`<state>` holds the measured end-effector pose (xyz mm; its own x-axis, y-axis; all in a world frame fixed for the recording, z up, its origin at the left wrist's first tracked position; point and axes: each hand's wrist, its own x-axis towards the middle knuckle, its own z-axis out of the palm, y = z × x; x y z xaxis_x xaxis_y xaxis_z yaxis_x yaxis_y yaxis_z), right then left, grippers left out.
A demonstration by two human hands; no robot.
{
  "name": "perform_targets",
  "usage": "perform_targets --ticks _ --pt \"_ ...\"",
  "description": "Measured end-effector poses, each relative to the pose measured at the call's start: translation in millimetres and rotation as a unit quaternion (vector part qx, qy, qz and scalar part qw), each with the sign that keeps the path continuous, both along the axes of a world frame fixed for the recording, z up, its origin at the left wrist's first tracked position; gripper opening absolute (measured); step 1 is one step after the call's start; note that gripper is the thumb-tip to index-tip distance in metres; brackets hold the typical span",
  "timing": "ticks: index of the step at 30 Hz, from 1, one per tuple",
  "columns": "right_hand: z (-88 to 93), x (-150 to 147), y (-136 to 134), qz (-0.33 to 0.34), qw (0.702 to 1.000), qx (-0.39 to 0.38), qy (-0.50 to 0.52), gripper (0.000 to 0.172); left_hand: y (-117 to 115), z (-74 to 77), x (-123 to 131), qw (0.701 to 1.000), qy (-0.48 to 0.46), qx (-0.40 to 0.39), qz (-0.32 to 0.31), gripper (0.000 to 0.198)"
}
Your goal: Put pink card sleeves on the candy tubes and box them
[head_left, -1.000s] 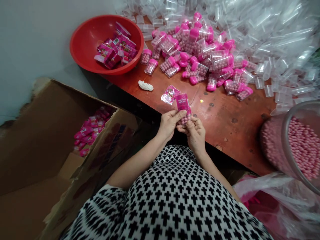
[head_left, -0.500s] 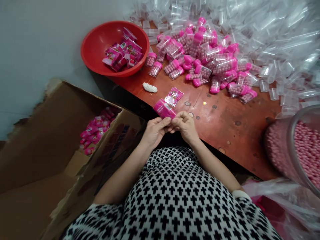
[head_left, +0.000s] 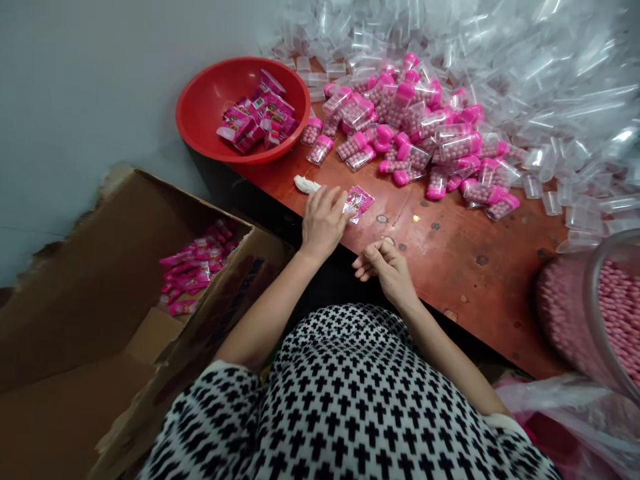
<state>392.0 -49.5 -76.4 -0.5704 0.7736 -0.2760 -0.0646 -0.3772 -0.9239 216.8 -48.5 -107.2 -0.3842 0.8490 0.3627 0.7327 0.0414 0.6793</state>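
My left hand (head_left: pixel 324 221) lies palm down on the red-brown table (head_left: pixel 465 253), its fingertips on a small pink printed packet (head_left: pixel 359 202). The fingers look spread and flat; I see nothing gripped in them. My right hand (head_left: pixel 385 267) rests at the table's near edge with its fingers curled loosely, and what they hold, if anything, is hidden. A heap of clear bottles with pink caps and pink beads (head_left: pixel 410 133) lies farther back on the table.
A red bowl (head_left: pixel 205 110) of pink packets sits at the table's far left corner. An open cardboard box (head_left: pixel 125 293) with pink packed items stands at my left. Empty clear bottles (head_left: pixel 525 60) pile up at the back. A big jar of pink beads (head_left: pixel 605 313) is at the right. A white scrap (head_left: pixel 306 184) lies near my left hand.
The pink wrapped bottle held in both hands is gone from them. My left hand has moved forward onto the packet on the table; my right hand has drawn back, curled.
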Motion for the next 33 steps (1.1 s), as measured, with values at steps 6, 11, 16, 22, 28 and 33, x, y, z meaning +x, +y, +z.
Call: perform_targets --ticks 6,11,16,22,28,33 --pt "3.9 14.5 8.0 0.003 1.000 0.013 -0.024 0.037 21.8 -19.6 8.2 0.999 0.040 -0.024 0.004 0.021" --pt "0.8 2.1 35.8 -0.053 0.995 0.080 -0.035 0.030 17.6 -20.9 13.7 0.999 0.018 0.022 0.015 0.020" --pt "-7.5 -26.3 68.8 -0.129 0.986 0.101 0.021 0.042 4.8 -1.2 29.9 0.997 -0.035 0.070 -0.009 0.021" --pt "4.7 -23.2 81.8 -0.016 0.997 0.075 0.026 0.043 -15.5 22.8 30.9 0.887 -0.461 -0.012 -0.013 0.048" --pt "19.1 -18.6 97.2 0.159 0.964 0.193 -0.085 0.031 -19.8 25.6 27.0 0.748 -0.654 -0.102 -0.047 0.039" --pt "32.2 -33.5 136.1 0.092 0.764 0.511 -0.383 0.020 -24.1 24.3 31.4 0.742 -0.665 -0.088 0.012 0.038"
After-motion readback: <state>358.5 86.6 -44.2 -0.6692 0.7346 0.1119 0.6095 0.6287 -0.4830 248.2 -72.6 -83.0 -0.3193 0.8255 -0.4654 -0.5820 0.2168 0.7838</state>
